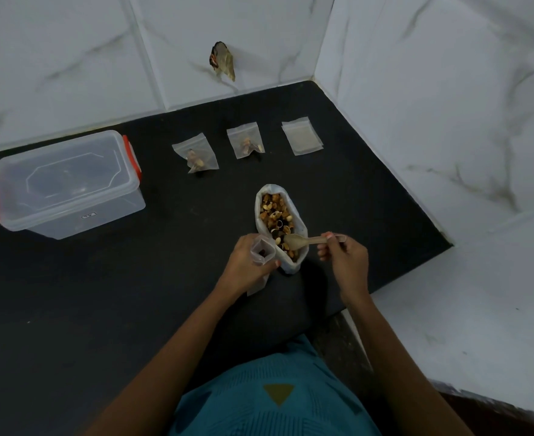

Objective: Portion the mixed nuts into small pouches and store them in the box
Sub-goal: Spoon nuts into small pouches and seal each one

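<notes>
On black counter (102, 294), just beyond both hands: open white bag of mixed nuts (279, 221), tan, brown and dark pieces. Gripped upright in left hand (250, 262), fingers curled round it: clear small pouch (262, 250), mouth open, seemingly one dark nut inside. Pinched in right hand (344, 256): wooden spoon (300, 241), bowl over the nuts. Farther back, two filled pouches (196, 154), stack of empty pouches (301, 136); far left, lidded clear box (67, 184), red clips.

place: looks like a home kitchen corner
counter: black stone slab (70, 294)
walls: white marble-look tiles (55, 58), pretty standard
</notes>
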A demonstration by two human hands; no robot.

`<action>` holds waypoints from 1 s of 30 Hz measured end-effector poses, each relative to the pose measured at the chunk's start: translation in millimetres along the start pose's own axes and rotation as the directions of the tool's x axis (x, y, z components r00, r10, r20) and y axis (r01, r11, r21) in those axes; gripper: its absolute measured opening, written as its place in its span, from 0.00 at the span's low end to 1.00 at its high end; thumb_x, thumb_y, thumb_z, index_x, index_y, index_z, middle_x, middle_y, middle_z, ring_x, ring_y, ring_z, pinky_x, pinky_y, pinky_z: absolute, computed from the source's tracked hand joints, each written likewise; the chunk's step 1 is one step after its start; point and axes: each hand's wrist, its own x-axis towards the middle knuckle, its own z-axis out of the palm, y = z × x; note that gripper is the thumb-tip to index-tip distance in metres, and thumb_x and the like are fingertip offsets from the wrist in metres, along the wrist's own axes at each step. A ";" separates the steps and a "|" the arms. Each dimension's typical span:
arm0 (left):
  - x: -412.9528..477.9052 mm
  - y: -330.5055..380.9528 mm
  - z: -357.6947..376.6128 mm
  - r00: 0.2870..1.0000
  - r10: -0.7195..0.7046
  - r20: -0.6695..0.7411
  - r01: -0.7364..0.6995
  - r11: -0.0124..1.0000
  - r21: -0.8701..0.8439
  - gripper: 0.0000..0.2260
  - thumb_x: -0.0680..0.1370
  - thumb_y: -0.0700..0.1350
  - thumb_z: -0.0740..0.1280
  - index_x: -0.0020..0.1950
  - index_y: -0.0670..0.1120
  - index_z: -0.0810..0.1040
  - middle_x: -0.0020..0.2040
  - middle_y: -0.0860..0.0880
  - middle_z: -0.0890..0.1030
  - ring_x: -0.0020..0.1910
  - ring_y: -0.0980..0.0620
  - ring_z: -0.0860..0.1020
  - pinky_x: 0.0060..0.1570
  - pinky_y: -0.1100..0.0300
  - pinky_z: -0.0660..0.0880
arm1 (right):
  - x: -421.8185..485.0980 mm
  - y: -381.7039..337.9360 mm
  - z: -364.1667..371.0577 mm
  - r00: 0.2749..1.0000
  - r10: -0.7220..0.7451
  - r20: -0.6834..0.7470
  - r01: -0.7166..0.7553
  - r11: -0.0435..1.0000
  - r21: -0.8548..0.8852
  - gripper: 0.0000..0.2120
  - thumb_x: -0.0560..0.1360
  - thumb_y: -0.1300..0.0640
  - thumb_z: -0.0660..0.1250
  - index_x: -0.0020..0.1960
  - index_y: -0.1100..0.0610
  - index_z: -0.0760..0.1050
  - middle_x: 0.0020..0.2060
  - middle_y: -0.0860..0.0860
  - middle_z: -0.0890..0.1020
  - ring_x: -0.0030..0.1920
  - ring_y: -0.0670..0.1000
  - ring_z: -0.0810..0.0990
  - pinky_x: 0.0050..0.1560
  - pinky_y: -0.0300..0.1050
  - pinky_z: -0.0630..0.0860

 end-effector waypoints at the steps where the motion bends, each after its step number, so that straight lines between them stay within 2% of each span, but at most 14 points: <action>1: 0.3 -0.1 -0.2 1.000 -0.005 0.004 0.005 1.000 -0.005 0.19 0.72 0.40 0.72 0.61 0.47 0.72 0.58 0.53 0.68 0.57 0.58 0.68 0.53 0.64 0.67 | -0.3 0.8 1.7 0.999 0.050 -0.005 -0.049 0.998 0.048 0.08 0.78 0.61 0.61 0.47 0.61 0.78 0.34 0.51 0.79 0.33 0.44 0.76 0.35 0.32 0.75; 4: 0.9 -0.1 -1.1 1.000 -0.010 0.027 0.010 1.000 -0.005 0.19 0.72 0.41 0.72 0.61 0.47 0.72 0.58 0.53 0.68 0.58 0.58 0.68 0.52 0.65 0.67 | -7.0 4.8 11.6 0.998 0.053 -0.016 -0.051 0.995 0.087 0.08 0.78 0.61 0.61 0.47 0.62 0.78 0.33 0.51 0.79 0.31 0.41 0.77 0.35 0.32 0.75; 7: 1.3 -1.5 -1.6 0.999 0.015 0.038 -0.015 1.000 0.005 0.19 0.72 0.41 0.72 0.60 0.48 0.73 0.59 0.53 0.69 0.57 0.58 0.69 0.47 0.72 0.66 | -12.8 4.5 19.9 1.000 -0.002 -0.020 0.003 0.997 0.073 0.08 0.78 0.61 0.61 0.46 0.60 0.77 0.33 0.50 0.78 0.30 0.40 0.76 0.34 0.30 0.74; 12: 0.8 -1.2 -2.4 0.999 0.030 0.032 -0.030 1.000 0.008 0.18 0.72 0.40 0.72 0.58 0.49 0.73 0.59 0.53 0.69 0.57 0.59 0.68 0.44 0.76 0.66 | -3.5 6.9 14.9 0.975 0.218 -0.043 -0.199 0.942 0.272 0.09 0.78 0.61 0.61 0.48 0.66 0.78 0.33 0.52 0.78 0.33 0.45 0.76 0.36 0.36 0.75; 15: 0.7 -1.1 -3.9 0.999 0.033 0.036 -0.033 0.999 0.015 0.17 0.72 0.40 0.72 0.58 0.50 0.72 0.58 0.54 0.68 0.57 0.59 0.68 0.44 0.75 0.66 | -1.6 5.3 7.5 0.964 0.264 -0.038 -0.237 0.914 0.330 0.08 0.78 0.61 0.61 0.47 0.64 0.78 0.34 0.52 0.78 0.34 0.45 0.76 0.38 0.37 0.75; 20: -0.2 -1.4 -5.5 0.999 0.027 0.031 -0.028 0.999 0.022 0.18 0.71 0.40 0.72 0.58 0.51 0.71 0.58 0.54 0.66 0.58 0.59 0.67 0.43 0.74 0.66 | -2.2 3.2 1.0 0.966 0.256 -0.045 -0.231 0.925 0.302 0.08 0.78 0.60 0.61 0.49 0.62 0.77 0.36 0.52 0.78 0.36 0.46 0.76 0.39 0.37 0.75; 24: -0.8 -1.8 -7.1 0.999 0.043 -0.005 -0.043 0.998 0.045 0.22 0.71 0.40 0.73 0.62 0.48 0.70 0.60 0.54 0.65 0.56 0.61 0.66 0.41 0.78 0.67 | -3.0 0.3 -1.0 0.978 0.198 -0.072 -0.171 0.945 0.278 0.08 0.78 0.60 0.61 0.49 0.62 0.77 0.35 0.51 0.78 0.35 0.44 0.76 0.35 0.33 0.75; 27: 0.2 -2.1 -8.1 0.996 0.081 -0.025 -0.079 0.995 0.063 0.25 0.70 0.39 0.73 0.64 0.45 0.69 0.60 0.52 0.66 0.57 0.59 0.67 0.43 0.80 0.67 | -3.4 -3.8 -5.4 0.977 0.197 -0.077 -0.168 0.943 0.286 0.07 0.78 0.60 0.61 0.46 0.59 0.78 0.35 0.51 0.78 0.36 0.45 0.76 0.37 0.34 0.75; 30: 2.6 -4.6 -7.8 0.992 0.121 -0.037 -0.119 0.992 0.049 0.26 0.69 0.37 0.74 0.64 0.44 0.69 0.61 0.49 0.70 0.60 0.55 0.70 0.52 0.72 0.69 | -2.6 -6.7 -9.1 0.980 0.183 -0.078 -0.152 0.943 0.296 0.07 0.78 0.60 0.61 0.47 0.60 0.77 0.36 0.51 0.78 0.36 0.45 0.76 0.39 0.37 0.75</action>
